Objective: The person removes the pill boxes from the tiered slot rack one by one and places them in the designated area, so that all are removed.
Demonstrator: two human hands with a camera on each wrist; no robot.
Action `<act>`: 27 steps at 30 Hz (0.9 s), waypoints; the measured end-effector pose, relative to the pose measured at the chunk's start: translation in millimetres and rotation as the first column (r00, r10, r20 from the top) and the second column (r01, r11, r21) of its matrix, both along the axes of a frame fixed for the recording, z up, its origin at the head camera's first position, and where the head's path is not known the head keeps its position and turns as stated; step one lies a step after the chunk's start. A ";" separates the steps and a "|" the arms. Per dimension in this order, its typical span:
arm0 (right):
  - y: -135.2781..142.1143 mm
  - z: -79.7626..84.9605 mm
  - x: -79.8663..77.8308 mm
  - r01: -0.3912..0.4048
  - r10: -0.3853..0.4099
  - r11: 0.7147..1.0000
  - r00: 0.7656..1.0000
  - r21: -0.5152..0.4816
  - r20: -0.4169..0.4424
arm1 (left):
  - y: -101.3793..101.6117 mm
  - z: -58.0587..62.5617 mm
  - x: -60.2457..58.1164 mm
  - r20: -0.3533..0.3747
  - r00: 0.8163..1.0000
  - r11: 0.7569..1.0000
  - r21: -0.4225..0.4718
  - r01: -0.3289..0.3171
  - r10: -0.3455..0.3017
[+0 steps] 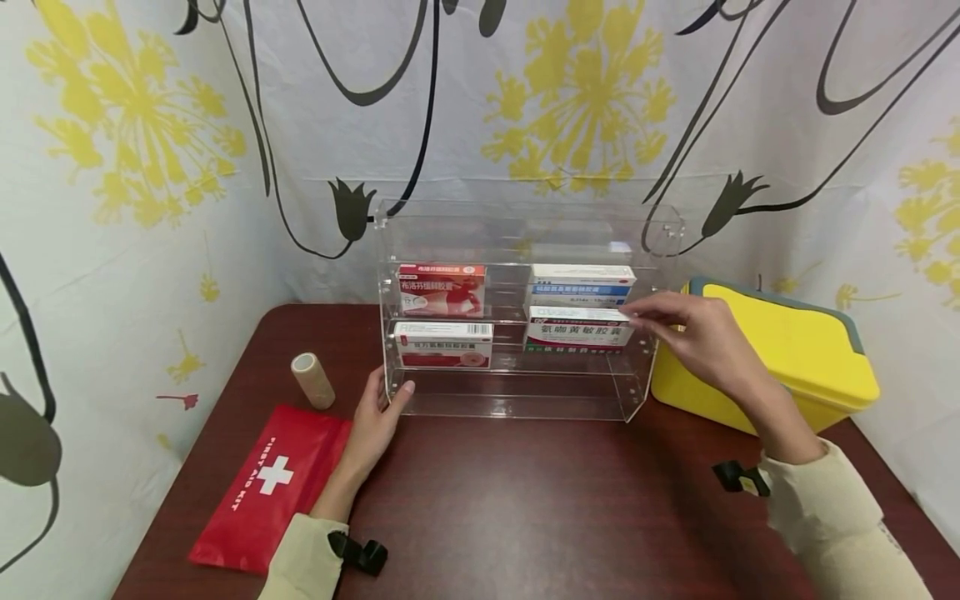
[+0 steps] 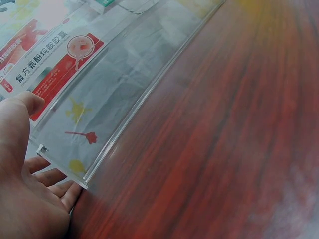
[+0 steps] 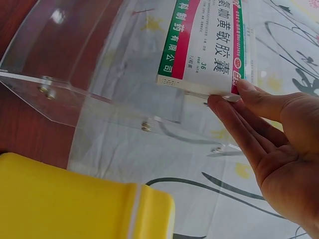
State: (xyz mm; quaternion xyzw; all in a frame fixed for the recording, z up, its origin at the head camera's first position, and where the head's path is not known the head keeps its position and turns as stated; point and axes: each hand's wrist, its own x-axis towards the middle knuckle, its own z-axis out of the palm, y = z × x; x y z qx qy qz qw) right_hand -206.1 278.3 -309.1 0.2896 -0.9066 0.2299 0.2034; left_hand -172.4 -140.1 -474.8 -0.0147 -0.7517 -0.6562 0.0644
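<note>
A clear acrylic rack (image 1: 498, 407) with stepped shelves stands at the back of the table. My right hand (image 1: 701, 337) pinches the upper right corner of a white, green and red medicine box (image 1: 577, 331) between thumb and fingertips; the right wrist view shows this box (image 3: 199, 45) at the rack's shelf. My left hand (image 1: 377, 421) grips the rack's lower left side wall, thumb in front and fingers around the outside. Near that thumb is a white and red medicine box (image 1: 444, 345). Behind these two boxes sit a red box (image 1: 441, 292) and a white and blue box (image 1: 581, 285).
A yellow box with grey trim (image 1: 787, 350) stands right of the rack, under my right forearm. At left lie a red first aid pouch (image 1: 258, 492) and an upright beige roll (image 1: 312, 382). A patterned cloth (image 1: 480, 133) hangs behind the dark wooden table (image 1: 525, 508).
</note>
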 end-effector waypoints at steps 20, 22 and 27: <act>1.2 20.8 16.7 -0.034 0.033 0.999 0.999 -0.024 -0.033 | -0.2 -15.1 -5.2 -0.023 0.999 1.000 0.013 -0.025 0.025; 0.9 20.1 18.8 -0.043 0.043 0.999 0.999 -0.027 -0.023 | -0.5 -15.3 -5.2 -0.021 0.999 1.000 0.010 -0.025 0.026; 2.1 17.5 25.0 -0.050 0.049 0.999 0.999 -0.019 -0.008 | -1.1 -14.7 -4.6 -0.013 1.000 1.000 -0.006 -0.026 0.026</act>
